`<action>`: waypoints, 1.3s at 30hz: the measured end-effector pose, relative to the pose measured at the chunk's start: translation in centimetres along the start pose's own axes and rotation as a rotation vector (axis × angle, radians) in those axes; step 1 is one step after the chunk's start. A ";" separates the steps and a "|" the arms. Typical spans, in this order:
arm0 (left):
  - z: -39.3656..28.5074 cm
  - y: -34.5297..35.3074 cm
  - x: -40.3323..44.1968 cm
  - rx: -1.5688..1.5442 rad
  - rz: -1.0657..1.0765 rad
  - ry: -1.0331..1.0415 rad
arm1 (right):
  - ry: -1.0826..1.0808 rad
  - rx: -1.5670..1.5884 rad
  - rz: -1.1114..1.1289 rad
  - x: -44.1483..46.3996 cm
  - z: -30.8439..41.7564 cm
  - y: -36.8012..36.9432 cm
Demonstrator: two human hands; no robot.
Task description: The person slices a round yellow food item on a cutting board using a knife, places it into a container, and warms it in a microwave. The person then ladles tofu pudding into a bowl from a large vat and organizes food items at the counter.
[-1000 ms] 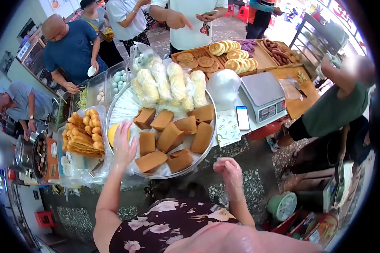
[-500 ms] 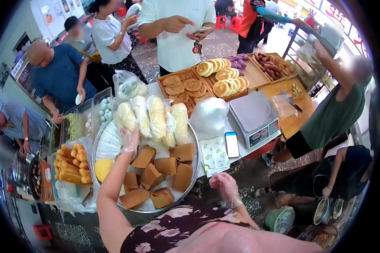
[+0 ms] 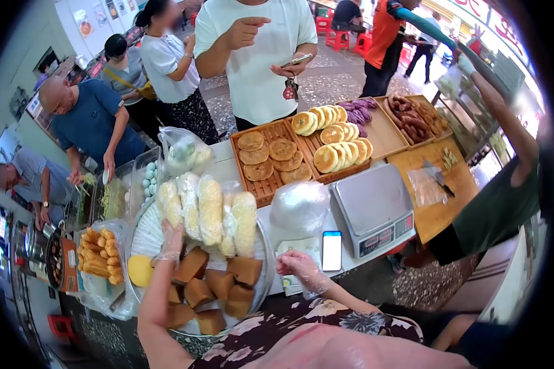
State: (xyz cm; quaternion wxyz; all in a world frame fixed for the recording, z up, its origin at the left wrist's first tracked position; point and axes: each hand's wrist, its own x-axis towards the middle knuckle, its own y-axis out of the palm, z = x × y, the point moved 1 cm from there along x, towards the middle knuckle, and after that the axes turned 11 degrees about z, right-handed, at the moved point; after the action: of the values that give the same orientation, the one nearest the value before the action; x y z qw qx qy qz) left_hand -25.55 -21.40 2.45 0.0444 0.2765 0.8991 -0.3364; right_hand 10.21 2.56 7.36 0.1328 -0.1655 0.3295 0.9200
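Note:
My left hand [image 3: 171,241], in a clear plastic glove, grips the near end of the leftmost plastic-wrapped yellow roll [image 3: 170,206]; its fingertips are partly hidden. Several similar rolls lie beside it on a large round tray [image 3: 268,258]. Brown cake blocks [image 3: 198,293] sit on the tray near my left forearm, and a round yellow piece [image 3: 140,270] lies at its left edge. My right hand [image 3: 303,270], also gloved, hovers by the counter's front edge with fingers curled and nothing visible in them. Behind it are a patterned paper [image 3: 289,247] and a lit phone [image 3: 332,251].
A scale [image 3: 375,203] and a bunched clear bag [image 3: 300,206] stand ahead. Beyond are trays of flat cakes [image 3: 271,157], pale buns and sausages [image 3: 406,120]. A knife [image 3: 443,183] lies on a board right. Fried dough sticks [image 3: 98,255] sit left. People stand around the counter.
The whole view has shifted. My right hand has risen toward the counter and now covers part of the patterned paper. My left hand stays at the roll. The person on the right has leaned nearer.

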 end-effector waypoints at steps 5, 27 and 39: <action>-5.1 1.1 -3.3 -0.020 -0.111 0.010 | 0.047 -0.053 0.131 -0.3 4.5 -7.3; -33.5 27.8 -5.7 0.793 -0.063 0.589 | -0.481 -0.643 -0.048 1.4 15.8 -17.9; -27.1 32.6 -2.0 0.988 0.111 0.543 | -1.033 -1.446 0.000 4.4 17.9 -8.2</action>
State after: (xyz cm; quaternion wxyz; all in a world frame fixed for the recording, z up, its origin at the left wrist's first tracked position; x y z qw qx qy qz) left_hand -3.76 14.94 4.90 -0.3054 0.3878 0.5981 -0.6314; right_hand 5.21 20.94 14.06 0.1280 0.2268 -0.4330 0.8629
